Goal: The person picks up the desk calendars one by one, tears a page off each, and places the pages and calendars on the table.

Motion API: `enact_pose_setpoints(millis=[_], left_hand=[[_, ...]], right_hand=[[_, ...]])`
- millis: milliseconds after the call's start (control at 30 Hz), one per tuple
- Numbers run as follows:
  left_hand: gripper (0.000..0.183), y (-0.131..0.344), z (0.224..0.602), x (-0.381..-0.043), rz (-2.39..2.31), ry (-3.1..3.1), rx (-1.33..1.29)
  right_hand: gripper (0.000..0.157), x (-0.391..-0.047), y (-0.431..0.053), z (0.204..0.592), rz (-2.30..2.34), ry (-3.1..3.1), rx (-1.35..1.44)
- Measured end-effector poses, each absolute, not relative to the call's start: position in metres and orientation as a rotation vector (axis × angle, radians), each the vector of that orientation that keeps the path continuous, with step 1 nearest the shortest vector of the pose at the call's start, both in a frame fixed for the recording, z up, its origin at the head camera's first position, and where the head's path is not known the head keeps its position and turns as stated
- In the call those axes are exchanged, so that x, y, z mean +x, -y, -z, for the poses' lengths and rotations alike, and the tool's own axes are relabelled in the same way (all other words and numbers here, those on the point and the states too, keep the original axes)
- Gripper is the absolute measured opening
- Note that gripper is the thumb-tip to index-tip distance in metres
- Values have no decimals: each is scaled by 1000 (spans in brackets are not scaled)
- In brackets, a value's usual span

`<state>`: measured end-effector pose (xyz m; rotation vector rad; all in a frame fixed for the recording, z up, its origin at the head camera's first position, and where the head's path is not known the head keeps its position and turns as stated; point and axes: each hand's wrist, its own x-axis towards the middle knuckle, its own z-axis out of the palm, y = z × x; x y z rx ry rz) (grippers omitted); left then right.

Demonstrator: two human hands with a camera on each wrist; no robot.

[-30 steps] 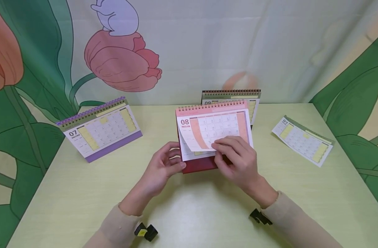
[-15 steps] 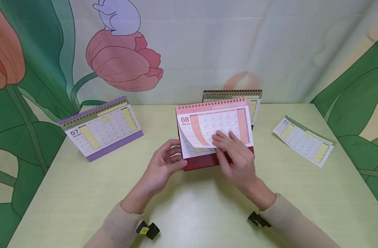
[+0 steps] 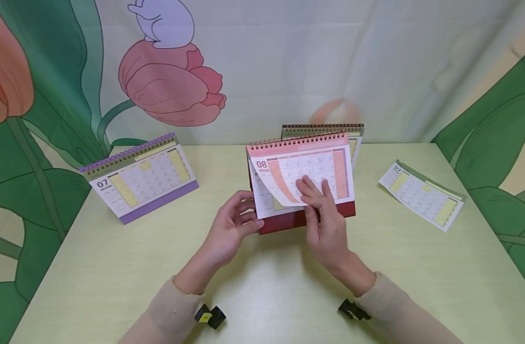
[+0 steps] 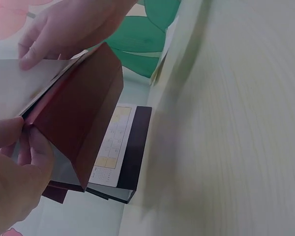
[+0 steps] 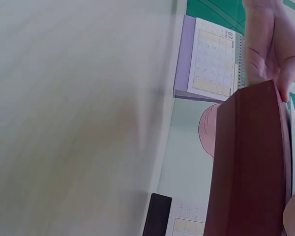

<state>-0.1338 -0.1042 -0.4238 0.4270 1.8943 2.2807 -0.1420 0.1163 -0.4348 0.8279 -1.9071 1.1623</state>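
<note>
A desk calendar with a pink-topped 08 page (image 3: 316, 162) and a dark red base (image 3: 284, 222) is held above the table, tilted toward me. My left hand (image 3: 232, 228) grips its lower left corner, thumb in front and the other fingers behind. The 08 page curls up at its left, baring part of another sheet (image 3: 264, 203) under it. At the page's lower edge, my right hand (image 3: 329, 227) pinches it, fingers spread on top and thumb beneath. In the left wrist view, the red base (image 4: 78, 103) hides part of the pages.
A purple desk calendar (image 3: 142, 181) showing 07 stands at the left. Behind the held one, another with a dark coil (image 3: 322, 128) is partly hidden. One loose 07 sheet (image 3: 421, 196) lies at the right of the table (image 3: 94, 286). A printed curtain (image 3: 267, 71) hangs behind.
Over the last second the held calendar has shifted slightly right and up with my left hand. My right hand's fingers have spread further over the page, whose left side curls more.
</note>
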Motion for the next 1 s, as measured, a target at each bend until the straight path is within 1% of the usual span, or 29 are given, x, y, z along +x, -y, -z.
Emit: enact_pose_setpoints(millis=[100, 167, 267, 400, 700, 1000], left_hand=[[45, 103, 425, -135, -2279, -1932, 418], [44, 102, 426, -135, -2268, -1980, 421], [43, 101, 426, -135, -2251, -2051, 451], [43, 99, 426, -135, -2252, -2132, 464], [41, 97, 427, -134, -2312, -2203, 369], [40, 101, 431, -136, -2308, -2193, 332]], right_hand=[[16, -141, -117, 433, -1215, 1900, 825], [15, -141, -118, 432, -1236, 1891, 825], [18, -142, -120, 431, -1257, 1868, 833], [28, -144, -122, 429, -1286, 1836, 872], [27, -144, -127, 425, -1278, 1835, 972], [26, -148, -132, 420, -1309, 1796, 1077]])
